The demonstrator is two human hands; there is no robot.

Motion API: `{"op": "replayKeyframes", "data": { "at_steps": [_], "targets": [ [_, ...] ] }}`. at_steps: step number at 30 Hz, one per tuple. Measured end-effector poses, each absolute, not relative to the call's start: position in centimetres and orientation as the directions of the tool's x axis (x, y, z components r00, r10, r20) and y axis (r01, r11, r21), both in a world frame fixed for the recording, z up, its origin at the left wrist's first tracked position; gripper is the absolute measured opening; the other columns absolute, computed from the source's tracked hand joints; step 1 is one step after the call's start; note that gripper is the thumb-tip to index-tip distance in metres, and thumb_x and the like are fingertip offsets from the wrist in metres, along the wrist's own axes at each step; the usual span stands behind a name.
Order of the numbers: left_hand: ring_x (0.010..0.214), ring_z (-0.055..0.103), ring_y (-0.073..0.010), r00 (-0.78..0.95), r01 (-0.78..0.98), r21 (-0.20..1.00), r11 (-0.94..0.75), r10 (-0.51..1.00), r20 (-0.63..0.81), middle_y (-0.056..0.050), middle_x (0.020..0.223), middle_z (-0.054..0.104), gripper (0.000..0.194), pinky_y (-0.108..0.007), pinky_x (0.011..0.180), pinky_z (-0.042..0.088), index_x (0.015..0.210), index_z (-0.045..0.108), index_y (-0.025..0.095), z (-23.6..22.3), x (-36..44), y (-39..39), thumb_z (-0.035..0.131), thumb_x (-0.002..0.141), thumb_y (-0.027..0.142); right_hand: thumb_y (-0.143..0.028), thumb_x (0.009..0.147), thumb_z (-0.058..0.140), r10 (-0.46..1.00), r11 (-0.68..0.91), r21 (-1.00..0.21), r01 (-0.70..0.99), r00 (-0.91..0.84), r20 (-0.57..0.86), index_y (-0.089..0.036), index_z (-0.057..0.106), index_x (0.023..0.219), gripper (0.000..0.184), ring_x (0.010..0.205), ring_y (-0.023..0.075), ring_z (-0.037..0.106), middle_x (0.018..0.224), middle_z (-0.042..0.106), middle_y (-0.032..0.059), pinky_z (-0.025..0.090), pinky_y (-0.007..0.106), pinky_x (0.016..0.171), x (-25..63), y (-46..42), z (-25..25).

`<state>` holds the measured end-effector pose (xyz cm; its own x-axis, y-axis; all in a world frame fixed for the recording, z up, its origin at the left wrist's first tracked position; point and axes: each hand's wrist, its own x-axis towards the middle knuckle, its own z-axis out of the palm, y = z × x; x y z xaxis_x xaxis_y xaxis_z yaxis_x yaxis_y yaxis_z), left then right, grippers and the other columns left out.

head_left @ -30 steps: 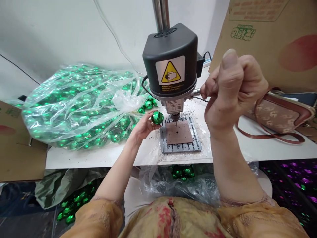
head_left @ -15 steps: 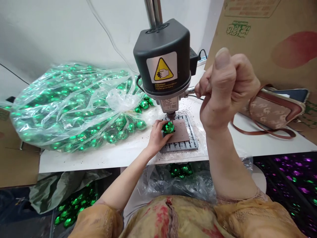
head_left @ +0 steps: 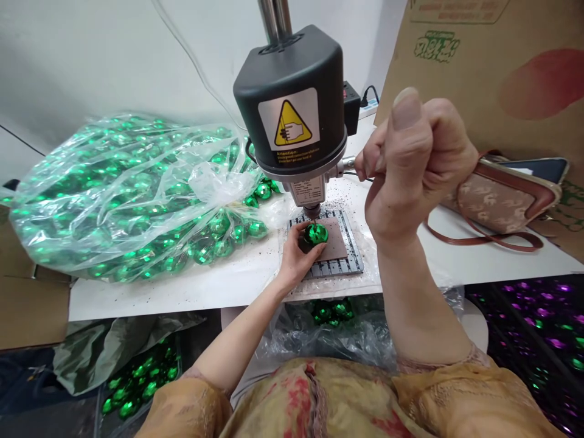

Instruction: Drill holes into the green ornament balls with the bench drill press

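Observation:
Between the thumb and fingers of my left hand (head_left: 298, 252) is a shiny green faceted ball (head_left: 316, 233). It sits above a brown board (head_left: 336, 243) on the grey slotted base plate (head_left: 353, 258), right under the chuck (head_left: 312, 212) of a black drill press (head_left: 292, 103). The bit's tip meets the top of the ball; whether it has gone in I cannot tell. My right hand (head_left: 415, 158) is raised and closed around the press's metal lever (head_left: 349, 163), most of which the fingers hide.
A clear plastic bag (head_left: 132, 201) full of green balls lies left on the white table (head_left: 182, 298). On the right are a patterned purse (head_left: 502, 194) and a large cardboard box (head_left: 483, 103). Dark crumbs surround the base plate. More green balls (head_left: 137, 383) lie below the table.
My left hand has moved the green ball slightly right, from beside the bit to directly beneath it. The right hand keeps its hold on the lever. The view has shifted a little.

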<state>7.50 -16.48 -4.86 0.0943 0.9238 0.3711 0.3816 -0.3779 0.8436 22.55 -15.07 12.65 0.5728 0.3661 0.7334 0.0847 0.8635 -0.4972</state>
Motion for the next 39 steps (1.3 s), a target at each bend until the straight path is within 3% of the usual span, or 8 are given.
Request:
{"op": "replayKeyframes", "data": {
  "at_steps": [4, 10, 16, 21, 26, 34, 39],
  "targets": [
    [0.099, 0.072, -0.0234, 0.067, 0.306, 0.899, -0.314, 0.949, 0.309, -0.008, 0.111, 0.075, 0.051, -0.038, 0.089, 0.06, 0.121, 0.067, 0.02, -4.9, 8.0, -16.4, 0.089, 0.077, 0.035, -0.047, 0.092, 0.062, 0.338, 0.895, -0.441, 0.063, 0.548, 0.765, -0.022, 0.031, 0.065, 0.048, 0.044, 0.0038, 0.038, 0.053, 0.034, -0.008, 0.028, 0.028, 0.05, 22.7, -14.9, 12.5],
    [0.105, 0.073, -0.0244, 0.074, 0.277, 0.914, -0.297, 0.955, 0.288, -0.009, 0.115, 0.076, 0.053, -0.039, 0.093, 0.06, 0.122, 0.067, 0.021, -5.1, 7.8, -16.3, 0.09, 0.077, 0.035, -0.053, 0.096, 0.055, 0.336, 0.853, -0.492, 0.173, 0.54, 0.772, -0.024, 0.026, 0.064, 0.053, 0.047, 0.0048, 0.034, 0.055, 0.03, -0.0058, 0.033, 0.029, 0.049, 22.7, -15.2, 11.2],
    [0.116, 0.071, -0.0266, 0.092, 0.25, 0.912, -0.326, 0.945, 0.313, -0.01, 0.121, 0.074, 0.053, -0.043, 0.102, 0.058, 0.123, 0.066, 0.022, -5.6, 7.7, -16.2, 0.09, 0.079, 0.039, -0.036, 0.097, 0.058, 0.172, 0.945, -0.293, 0.144, 0.543, 0.822, -0.021, 0.019, 0.061, 0.055, 0.046, 0.0053, 0.022, 0.051, 0.022, -0.005, 0.023, 0.029, 0.044, 22.7, -14.7, 10.0],
    [0.119, 0.069, -0.0271, 0.092, 0.259, 0.904, -0.339, 0.941, 0.327, -0.01, 0.123, 0.072, 0.054, -0.044, 0.106, 0.055, 0.124, 0.066, 0.023, -6.3, 7.5, -16.1, 0.089, 0.08, 0.043, -0.027, 0.096, 0.056, 0.087, 0.969, -0.192, 0.154, 0.514, 0.854, -0.02, 0.022, 0.063, 0.048, 0.046, 0.0051, 0.019, 0.052, 0.014, -0.0053, 0.023, 0.027, 0.044, 22.9, -14.3, 9.0],
    [0.122, 0.066, -0.0272, 0.1, 0.278, 0.895, -0.349, 0.937, 0.334, -0.009, 0.125, 0.071, 0.053, -0.044, 0.108, 0.052, 0.125, 0.066, 0.023, -6.6, 7.4, -16.1, 0.088, 0.081, 0.042, -0.024, 0.095, 0.055, 0.103, 0.971, -0.204, 0.127, 0.55, 0.829, -0.018, 0.02, 0.064, 0.047, 0.046, 0.0029, 0.02, 0.054, 0.017, -0.0056, 0.022, 0.025, 0.047, 22.7, -14.4, 8.1],
    [0.121, 0.065, -0.0282, 0.094, 0.319, 0.887, -0.333, 0.943, 0.321, -0.009, 0.123, 0.072, 0.051, -0.045, 0.107, 0.052, 0.124, 0.068, 0.023, -5.9, 7.5, -16.3, 0.088, 0.081, 0.041, -0.019, 0.092, 0.052, 0.042, 0.983, -0.124, 0.136, 0.492, 0.87, -0.019, 0.024, 0.065, 0.039, 0.044, 0.003, 0.017, 0.055, 0.023, -0.006, 0.027, 0.022, 0.042, 22.8, -14.0, 7.6],
    [0.12, 0.065, -0.0283, 0.094, 0.31, 0.891, -0.333, 0.943, 0.32, -0.009, 0.123, 0.071, 0.052, -0.045, 0.106, 0.052, 0.124, 0.067, 0.023, -6.1, 7.5, -16.3, 0.088, 0.08, 0.042, -0.017, 0.09, 0.053, -0.006, 0.986, -0.073, 0.15, 0.469, 0.883, -0.018, 0.023, 0.063, 0.04, 0.042, 0.0034, 0.024, 0.051, 0.026, -0.006, 0.032, 0.023, 0.042, 23.0, -13.8, 6.5]
  ]
}}
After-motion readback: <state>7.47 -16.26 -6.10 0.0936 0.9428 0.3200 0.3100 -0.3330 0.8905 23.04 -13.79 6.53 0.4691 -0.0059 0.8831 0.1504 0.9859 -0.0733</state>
